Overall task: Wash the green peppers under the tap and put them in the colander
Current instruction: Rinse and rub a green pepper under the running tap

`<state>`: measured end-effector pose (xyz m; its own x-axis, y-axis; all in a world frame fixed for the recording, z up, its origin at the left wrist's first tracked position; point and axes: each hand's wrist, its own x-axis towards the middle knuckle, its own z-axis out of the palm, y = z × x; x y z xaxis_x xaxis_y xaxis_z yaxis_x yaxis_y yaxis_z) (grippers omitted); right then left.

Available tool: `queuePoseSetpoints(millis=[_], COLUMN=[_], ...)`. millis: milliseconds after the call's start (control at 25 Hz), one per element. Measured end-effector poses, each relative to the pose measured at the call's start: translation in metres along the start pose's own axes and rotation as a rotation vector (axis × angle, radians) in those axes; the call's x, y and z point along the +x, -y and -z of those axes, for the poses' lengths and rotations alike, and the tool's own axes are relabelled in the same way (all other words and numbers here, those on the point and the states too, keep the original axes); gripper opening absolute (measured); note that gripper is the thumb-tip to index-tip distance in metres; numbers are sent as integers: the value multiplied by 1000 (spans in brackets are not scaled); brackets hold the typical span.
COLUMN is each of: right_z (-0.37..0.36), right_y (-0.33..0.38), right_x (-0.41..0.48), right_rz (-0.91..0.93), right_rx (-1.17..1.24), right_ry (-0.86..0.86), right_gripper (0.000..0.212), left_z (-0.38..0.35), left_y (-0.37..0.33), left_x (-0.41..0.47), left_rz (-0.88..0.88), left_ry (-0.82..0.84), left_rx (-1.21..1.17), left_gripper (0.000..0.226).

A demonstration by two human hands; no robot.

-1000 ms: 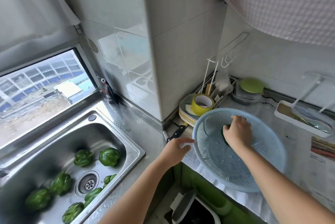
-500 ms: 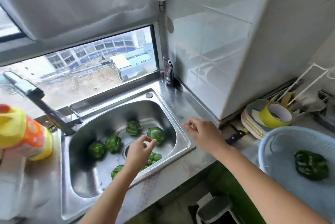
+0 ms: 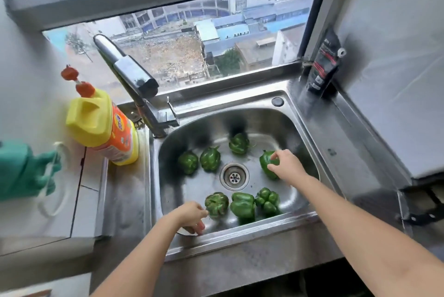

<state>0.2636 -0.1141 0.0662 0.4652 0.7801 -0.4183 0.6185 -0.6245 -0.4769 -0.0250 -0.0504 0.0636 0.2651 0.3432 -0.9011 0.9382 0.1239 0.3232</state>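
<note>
Though blurred beyond reading, an orange label on the yellow detergent bottle (image 3: 103, 126) left of the sink (image 3: 240, 230); red-and-white marks on a dark packet (image 3: 323, 68) at the window corner, equally illegible. Right hand (image 3: 287, 167) across the basin, fingers curled over the right-side pepper (image 3: 266, 164). Left hand (image 3: 189, 216) low at the near rim, fingers loosely bent, one fingertip touching the near-left pepper (image 3: 217, 204), gripping nothing. Five other peppers (image 3: 242, 204) loose around the drain (image 3: 234, 175).
</note>
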Motion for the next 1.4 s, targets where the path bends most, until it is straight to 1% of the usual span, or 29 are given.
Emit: queuePoseSetpoints(millis=[120, 240, 320, 400, 480, 560, 680, 800, 880, 960, 1040, 1120, 1160, 1200, 1240, 1280, 1320, 1360, 1400], right_z=[-12, -27, -35, -39, -41, -45, -44, -26, -11, 7, 22, 31, 33, 36, 40, 45, 48, 52, 55], right_y=[-4, -16, -22, -25, -24, -25, -19, 15, 49, 88, 125, 152, 160, 168, 177, 189, 202, 218, 235], right_x=[28, 51, 62, 66, 68, 68, 65, 59, 52, 35, 10, -12, -19, -23, -23, -19, -8, 6, 22], right_rz=[-17, -39, -56, -85, -113, -139, -119, -70, 60, 293, 513, 674, 735, 768, 755, 713, 636, 568, 512], right_rx=[-73, -151, -180, -230, -285, -247, -217, -136, -15, 75, 126, 153, 159, 178, 211, 278, 326, 330, 276], right_ry=[52, 165, 221, 201, 179, 224, 298, 293, 283, 305, 326, 363, 402, 459, 508, 523, 473, 370, 296], right_gripper=[64, 88, 99, 103, 99, 95, 95, 93, 92, 94, 102, 105, 103, 97, 84, 67, 54, 52, 57], left_z=[2, 6, 8, 7, 8, 9, 12, 19, 26, 37, 50, 60, 64, 66, 68, 69, 71, 74, 75], left_y=[13, 18, 17, 14, 10, 6, -2, -11, -20, -32, -46, -58, -65, -70, -72, -72, -71, -70, -68], left_x=[10, 16, 16, 15, 13, 10, 1, -11, -18, -27, -37, -52, -60, -67, -71, -73, -74, -75, -75], left_rz=[38, 78, 112, 140, 179, 199, 194, 143, 93, 23, -61, -176, -215, -231, -230, -230, -234, -241, -249], left_ry=[16, 27, 33, 42, 16, 8, -2, -60, -111, -102, 1, 131, 161, 152, 113, 68, 28, -1, -29], left_rx=[-97, -143, -151, -144, -194, -226, -305, -427, -590, -878, -1244, -1555, -1663, -1733, -1778, -1807, -1820, -1825, -1823], left_gripper=[27, 21, 13, 11, 25, 35, 40, 39, 38, 43, 57, 71, 71, 64, 58, 56, 57, 59, 59])
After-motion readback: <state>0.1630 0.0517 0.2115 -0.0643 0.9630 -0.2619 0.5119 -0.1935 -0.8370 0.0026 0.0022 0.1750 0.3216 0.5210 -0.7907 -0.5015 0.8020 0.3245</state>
